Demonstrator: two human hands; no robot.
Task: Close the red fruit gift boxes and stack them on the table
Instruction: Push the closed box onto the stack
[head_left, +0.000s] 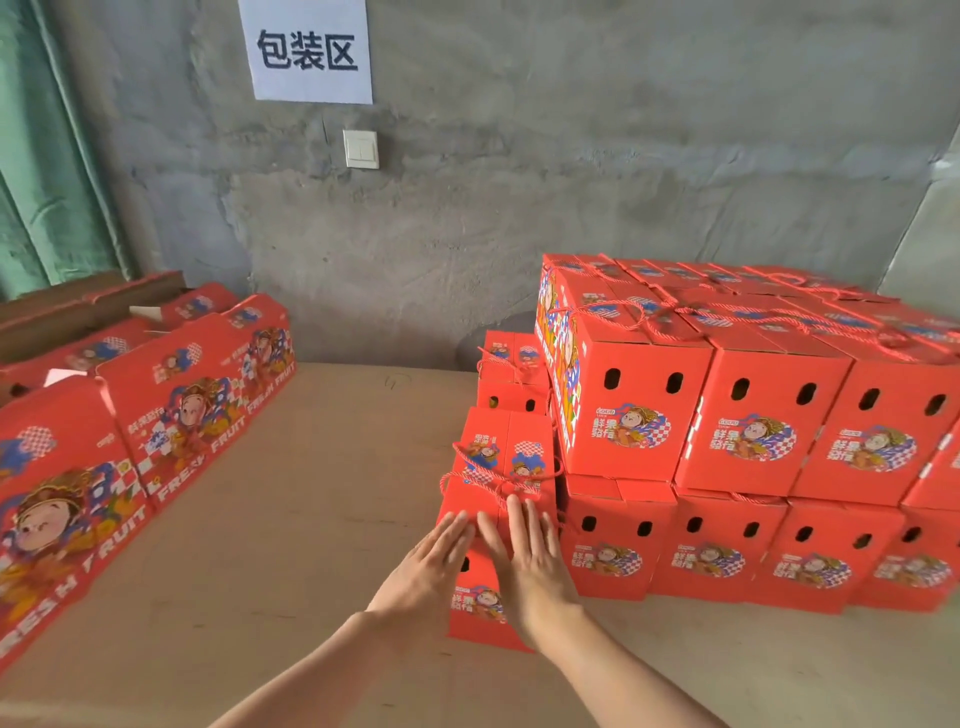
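Here's the wide brown bench (322, 519) running back to the bare grey wall, and the big story is on its right side. The stack of closed boxes (753, 415) stands two tiers high, vent holes and cartoon labels facing us, red cords lying across the tops.

Over on the left lies a row of flat cartons (171, 415), overlapping each other, none of them folded up yet. Plenty of work waits there, by the look of it.

Now to the action. One red gift box (498, 452) stands on the bench at the left end of the stack, right against the lower tier, with a second single box (511, 374) just behind it. Its top flaps look shut.

Both hands are on it. The left grip (431, 566) lies flat, fingers straight, against the near left edge. The right grip (530, 556) lies flat too, fingers straight and spread over the near part of the top. Neither one curls round anything, so this is pressing, not holding.

The rope handle (483, 475) loops loosely over the lid, just beyond the fingertips.

So I'd call this the placing step: the box is closed and is being squared up in its row. Next it needs an even push from both palms to sit flush with its neighbours, with the cord kept from snagging. After that comes a reach left for a fresh carton.
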